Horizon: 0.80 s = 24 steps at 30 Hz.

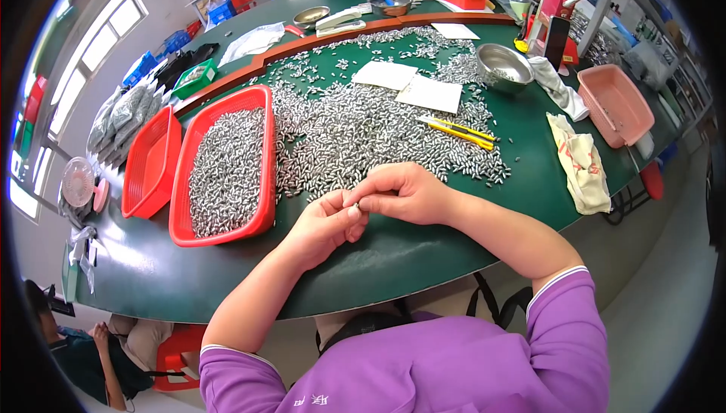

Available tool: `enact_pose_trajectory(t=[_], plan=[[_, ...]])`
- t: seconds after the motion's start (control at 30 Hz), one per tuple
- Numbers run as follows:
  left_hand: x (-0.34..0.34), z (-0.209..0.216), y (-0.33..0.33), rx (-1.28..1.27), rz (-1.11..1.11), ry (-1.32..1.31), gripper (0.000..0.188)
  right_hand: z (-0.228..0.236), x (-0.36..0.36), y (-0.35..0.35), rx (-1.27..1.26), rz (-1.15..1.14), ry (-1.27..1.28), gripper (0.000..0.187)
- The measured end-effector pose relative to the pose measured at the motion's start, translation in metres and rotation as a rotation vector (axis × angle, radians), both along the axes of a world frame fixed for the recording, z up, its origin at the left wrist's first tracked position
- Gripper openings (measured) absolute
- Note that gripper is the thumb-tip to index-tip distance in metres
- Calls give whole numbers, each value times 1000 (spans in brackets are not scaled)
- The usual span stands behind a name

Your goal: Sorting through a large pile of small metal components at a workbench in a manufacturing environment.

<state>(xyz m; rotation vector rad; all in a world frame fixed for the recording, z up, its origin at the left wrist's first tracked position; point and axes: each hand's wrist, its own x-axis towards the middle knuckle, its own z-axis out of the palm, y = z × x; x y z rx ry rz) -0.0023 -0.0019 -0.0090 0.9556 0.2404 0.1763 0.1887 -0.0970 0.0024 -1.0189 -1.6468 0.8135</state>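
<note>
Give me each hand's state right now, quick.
Left hand: closed, apparently pinching a small metal piece.
Right hand: closed, thumb and finger pinched at the same piece; whether it grips it too cannot be told.

White lettering, a pair of small characters (310, 400), stands on the chest of the purple shirt (454, 364) at the near edge of the counter (355, 288). Red print (593, 157) runs along the cream cloth (572, 175) lying by the counter's right edge, its strokes partly broken by the folds. Toward the far right corner, a red object (572, 50) bears a small pale label (567, 58), its marking too tiny to make out.
</note>
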Motion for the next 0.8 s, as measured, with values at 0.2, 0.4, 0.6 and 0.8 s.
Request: enact_pose_trajectory(t=[0.2,0.4,0.6,0.8], plan=[[1,2,-3,33,8,69,13,2,4,-5,8,14,-114,18],[0,4,-3,5,-28,80,15,2,-2,-5,-4,24,-35,12],[5,2,1,-127,-85,9,14,9,3,-7,-415,-2,456,19],[2,-1,-4,-112,-34,41,13,10,15,0,-554,-44,711,18]])
